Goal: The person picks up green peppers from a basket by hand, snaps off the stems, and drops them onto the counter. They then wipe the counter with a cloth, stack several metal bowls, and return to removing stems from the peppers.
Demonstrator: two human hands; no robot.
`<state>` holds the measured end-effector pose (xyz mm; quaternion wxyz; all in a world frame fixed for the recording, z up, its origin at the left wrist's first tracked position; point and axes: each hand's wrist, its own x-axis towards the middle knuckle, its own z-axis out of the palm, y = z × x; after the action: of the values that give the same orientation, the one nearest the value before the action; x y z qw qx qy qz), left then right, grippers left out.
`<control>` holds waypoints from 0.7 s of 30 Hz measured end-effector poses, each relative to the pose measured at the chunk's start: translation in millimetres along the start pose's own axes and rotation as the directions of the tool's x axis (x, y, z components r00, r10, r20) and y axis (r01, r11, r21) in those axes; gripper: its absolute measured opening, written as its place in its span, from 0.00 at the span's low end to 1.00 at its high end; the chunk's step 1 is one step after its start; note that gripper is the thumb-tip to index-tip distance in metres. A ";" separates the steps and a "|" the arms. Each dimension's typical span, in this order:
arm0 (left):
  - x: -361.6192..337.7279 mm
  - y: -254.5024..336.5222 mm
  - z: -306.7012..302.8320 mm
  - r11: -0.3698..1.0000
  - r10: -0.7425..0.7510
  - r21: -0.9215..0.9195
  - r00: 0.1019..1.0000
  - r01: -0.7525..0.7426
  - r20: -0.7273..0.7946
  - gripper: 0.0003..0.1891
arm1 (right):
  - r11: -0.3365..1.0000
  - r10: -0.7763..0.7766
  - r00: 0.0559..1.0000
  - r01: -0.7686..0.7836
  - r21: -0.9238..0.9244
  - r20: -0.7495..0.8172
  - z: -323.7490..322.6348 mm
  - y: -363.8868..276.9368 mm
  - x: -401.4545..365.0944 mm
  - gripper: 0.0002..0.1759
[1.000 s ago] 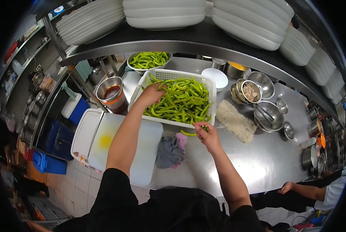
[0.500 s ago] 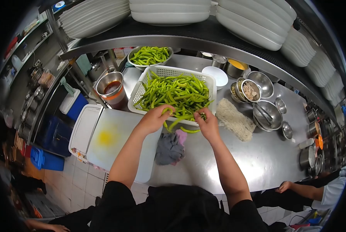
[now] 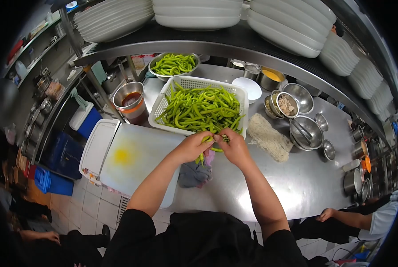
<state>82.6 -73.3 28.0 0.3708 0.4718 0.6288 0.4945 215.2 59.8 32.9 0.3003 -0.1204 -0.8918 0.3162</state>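
Note:
Long green peppers point(image 3: 203, 104) fill a white perforated basket point(image 3: 245, 95). At its near edge my left hand point(image 3: 193, 147) is closed around a few green peppers, whose ends hang below the fingers. My right hand point(image 3: 234, 146) touches it, fingertips pinched at the end of a pepper. Small stem bits seem to show by the right fingers. A grey cloth point(image 3: 193, 174) and a pink one lie on the steel table point(image 3: 243, 191) below the hands.
A white cutting board point(image 3: 136, 155) with a yellow stain lies left. Behind are a bowl of peppers point(image 3: 174, 64) and a container of red liquid point(image 3: 131, 100). Dried noodles point(image 3: 270, 138) and steel bowls point(image 3: 306, 132) sit right. Plates fill the overhead shelf. Other people stand at both sides.
My hands have come together, the left moving right and both slightly nearer to me. The curved pepper that stretched between them is now mostly hidden by the fingers.

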 end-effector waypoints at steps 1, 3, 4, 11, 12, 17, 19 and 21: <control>-2.3 2.9 0.7 1.000 0.010 -0.008 1.000 -0.010 0.002 0.14 | 0.981 0.086 0.996 -0.088 0.171 0.019 2.3 5.1 -1.8 0.10; -4.6 2.0 1.8 1.000 0.016 -0.018 1.000 -0.016 0.005 0.14 | 0.925 0.170 0.984 -0.179 0.334 0.055 -0.2 4.9 -3.3 0.10; -5.0 0.0 2.2 0.997 0.032 -0.075 0.999 -0.031 0.015 0.14 | 0.705 0.333 0.925 -0.374 0.602 0.184 -6.1 -1.1 -2.5 0.08; 6.2 -10.3 -0.5 0.945 0.070 -0.290 0.961 -0.149 -0.266 0.14 | 0.016 0.355 0.825 -0.475 0.880 0.439 11.8 15.4 -18.5 0.05; 8.5 -12.2 0.1 0.939 0.067 -0.292 0.930 -0.182 -0.362 0.15 | 0.053 0.304 0.809 -0.542 0.839 0.503 13.7 12.7 -19.9 0.07; 12.0 -14.4 10.1 0.971 0.035 -0.197 0.898 -0.134 -0.439 0.15 | 0.268 0.358 0.682 -0.729 0.630 0.637 24.6 -2.4 -27.8 0.16; 12.8 -14.2 12.5 0.977 0.028 -0.174 0.889 -0.120 -0.457 0.15 | 0.300 0.331 0.663 -0.748 0.592 0.671 27.0 -0.3 -28.7 0.18; 12.1 -17.2 14.3 0.974 0.043 -0.180 0.898 -0.135 -0.438 0.14 | 0.326 0.277 0.707 -0.707 0.628 0.651 31.9 4.3 -30.0 0.15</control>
<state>88.7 -59.0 7.9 0.2463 0.3381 0.6183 0.6653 219.6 35.2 -3.4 -0.0010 -0.1580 -0.5729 0.8043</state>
